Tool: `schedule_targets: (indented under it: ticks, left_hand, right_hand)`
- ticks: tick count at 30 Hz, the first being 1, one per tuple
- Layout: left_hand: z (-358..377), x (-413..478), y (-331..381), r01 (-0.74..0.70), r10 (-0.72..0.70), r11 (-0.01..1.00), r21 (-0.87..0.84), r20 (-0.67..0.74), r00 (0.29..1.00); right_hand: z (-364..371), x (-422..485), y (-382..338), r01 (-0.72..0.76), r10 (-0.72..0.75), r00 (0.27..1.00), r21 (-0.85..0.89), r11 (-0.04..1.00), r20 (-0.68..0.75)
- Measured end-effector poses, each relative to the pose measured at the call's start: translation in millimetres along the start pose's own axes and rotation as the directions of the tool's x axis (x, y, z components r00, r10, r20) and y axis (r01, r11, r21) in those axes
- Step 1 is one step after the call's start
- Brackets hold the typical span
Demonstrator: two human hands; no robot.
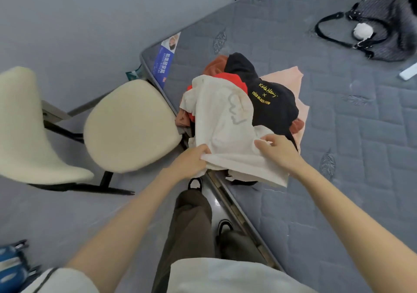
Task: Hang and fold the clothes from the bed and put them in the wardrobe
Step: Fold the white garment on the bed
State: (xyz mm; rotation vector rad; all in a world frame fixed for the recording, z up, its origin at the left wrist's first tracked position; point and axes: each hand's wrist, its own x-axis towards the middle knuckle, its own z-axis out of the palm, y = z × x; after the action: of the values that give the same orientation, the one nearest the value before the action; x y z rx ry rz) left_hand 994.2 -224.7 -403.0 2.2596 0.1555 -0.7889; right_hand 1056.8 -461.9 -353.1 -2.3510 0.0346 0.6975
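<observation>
The left hand has its fingers curled tight round the bunched hem of a white top. The right hand lies on the same cloth just beside it, thumb and fingertips seemingly nipping a fold, though motion blur softens that grip. The top drapes over a heap of clothes just beyond both hands, right on the edge of the grey quilted mattress. In the heap are a black hoodie, a red garment and a pink cloth.

A sharp pull toward the body could drag the tangled pieces underneath off that edge onto the floor.

The hoodie reads "Keith Haring × BLACK FUN" in yellow. Beyond the left hand, a blue mattress label carries white Chinese characters. Left of the hands stands a cream chair. Far beyond the right hand lies a dark handbag. No wardrobe shows.
</observation>
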Motion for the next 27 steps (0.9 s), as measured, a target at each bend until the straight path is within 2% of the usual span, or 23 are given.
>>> schedule_targets:
  ticks: [3,7,10,13,16,19,21,23,25,27]
  left_hand:
    - [31.1,-31.0,2.1,0.098,-0.096,0.995,-0.002,0.164,0.982]
    - [56.6,-41.3,5.8,0.107,-0.079,0.987,-0.116,0.229,0.97]
    - [65.4,-29.1,10.3,0.062,-0.036,0.982,-0.18,0.146,0.989]
    - [71.2,-2.8,18.4,-0.04,0.029,0.982,-0.183,-0.062,0.998]
    - [71.1,30.9,26.9,-0.091,0.047,0.98,-0.176,-0.24,0.97]
    - [66.4,63.8,32.0,-0.132,0.091,0.984,-0.117,-0.303,0.949]
    - [62.3,81.6,34.4,-0.148,0.129,0.988,-0.037,-0.32,0.938]
    - [53.5,97.9,35.5,-0.181,0.203,0.979,0.095,-0.336,0.92]
    - [38.9,116.3,36.2,-0.228,0.305,0.942,0.247,-0.348,0.886]
    - [22.2,138.9,38.6,-0.256,0.392,0.891,0.375,-0.352,0.85]
  right_hand:
    - [6.2,-24.5,27.1,-0.073,0.079,0.997,-0.205,0.976,0.025]
    - [6.9,-38.8,55.2,-0.138,0.147,0.989,-0.488,0.862,-0.021]
    - [8.5,-43.5,74.2,-0.152,0.172,0.985,-0.598,0.787,-0.024]
    - [11.5,-45.7,92.9,-0.18,0.21,0.977,-0.677,0.714,-0.039]
    - [11.6,-42.3,106.5,-0.211,0.297,0.954,-0.639,0.739,0.028]
    - [16.1,-33.3,109.0,-0.196,0.306,0.945,-0.553,0.81,0.114]
    - [21.8,-24.3,105.1,-0.168,0.237,0.969,-0.508,0.845,0.074]
    - [28.2,-9.8,96.7,-0.152,0.169,0.986,-0.392,0.907,0.009]
    - [34.8,11.4,85.1,-0.117,0.111,0.993,-0.283,0.952,-0.039]
    - [41.9,37.1,73.2,-0.081,0.061,0.994,-0.254,0.964,-0.085]
